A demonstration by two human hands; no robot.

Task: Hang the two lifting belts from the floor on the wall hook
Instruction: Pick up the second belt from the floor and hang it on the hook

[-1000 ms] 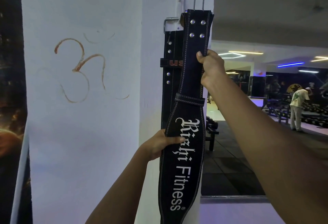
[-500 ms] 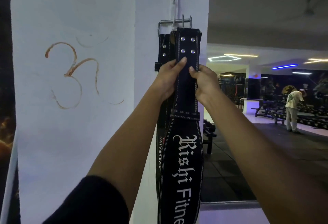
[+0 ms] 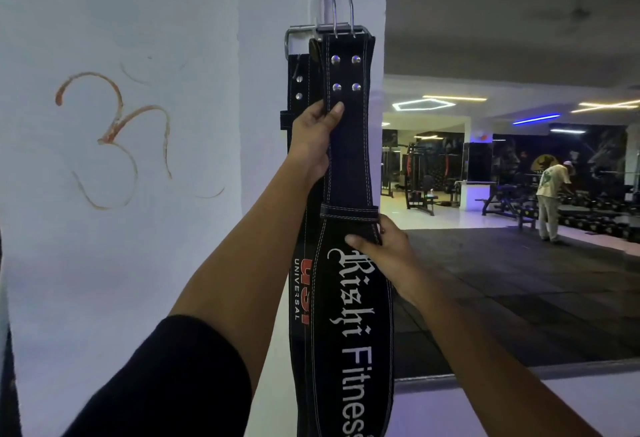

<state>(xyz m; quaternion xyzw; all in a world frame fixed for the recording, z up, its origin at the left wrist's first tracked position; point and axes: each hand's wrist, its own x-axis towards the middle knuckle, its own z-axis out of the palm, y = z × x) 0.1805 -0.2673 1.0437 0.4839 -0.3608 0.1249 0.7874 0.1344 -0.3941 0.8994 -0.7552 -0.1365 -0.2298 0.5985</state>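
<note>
1. The front black leather lifting belt with white "Rishi Fitness" lettering [image 3: 349,315] hangs upright against the white pillar corner [image 3: 273,194]; its long axis runs vertically
2. Its steel double-prong buckle [image 3: 341,29] sits at the top, level with the wall hook; whether the buckle is seated on the hook cannot be told
3. The second black belt marked "USI Universal" [image 3: 300,284] hangs directly behind and slightly left, touching the front belt
4. The left hand [image 3: 311,140] pinches the front belt's narrow upper strap just below the rivets, thumb across the face
5. The right hand [image 3: 384,253] grips the belt's right edge lower down, thumb pressed on the lettering
6. Judgement: the buckle lies straight above the left hand, the nearer one; seating turns on that hand
</note>
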